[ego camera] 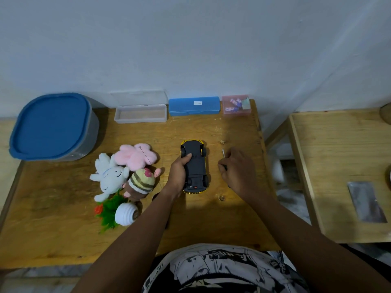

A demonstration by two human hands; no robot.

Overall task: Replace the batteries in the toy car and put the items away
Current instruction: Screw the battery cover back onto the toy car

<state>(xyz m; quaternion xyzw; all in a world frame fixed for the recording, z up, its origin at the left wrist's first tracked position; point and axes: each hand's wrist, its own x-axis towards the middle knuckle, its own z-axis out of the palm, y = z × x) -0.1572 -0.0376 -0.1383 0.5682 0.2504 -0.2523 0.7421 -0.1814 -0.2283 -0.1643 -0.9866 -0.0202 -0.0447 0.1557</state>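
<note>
Toy car (195, 166) lies upside down on the worktop (53, 218), its black underside facing up and yellow bodywork showing at both ends. The left hand (178, 174) holds it. The thumb (187, 156) presses on the underside near the far axle, and the other fingers curl round the car's left flank. I judge this grip is meant to stop the car rocking on its roof while the battery cover is worked.

Just right of the car, the fingers (222, 167) of the right hand (238, 169) are pinched round a slim tool, apparently a small screwdriver (223, 153). Its metal shaft pokes out past the knuckles, away from the person and clear of the car. The likely next step is to bring the tip to the cover near the car's near end.

Both forearms reach forward and converge on the car, with the wrists low over the worktop.

Beyond the car, against the wall, stand an open clear case (140, 116), a closed blue case (194, 106) and a pink box (236, 105) that seems to hold batteries. These are probably where the items go afterwards. Left of the car are plush toys (127, 163), and farther left a blue-lidded tub (53, 125).
</note>
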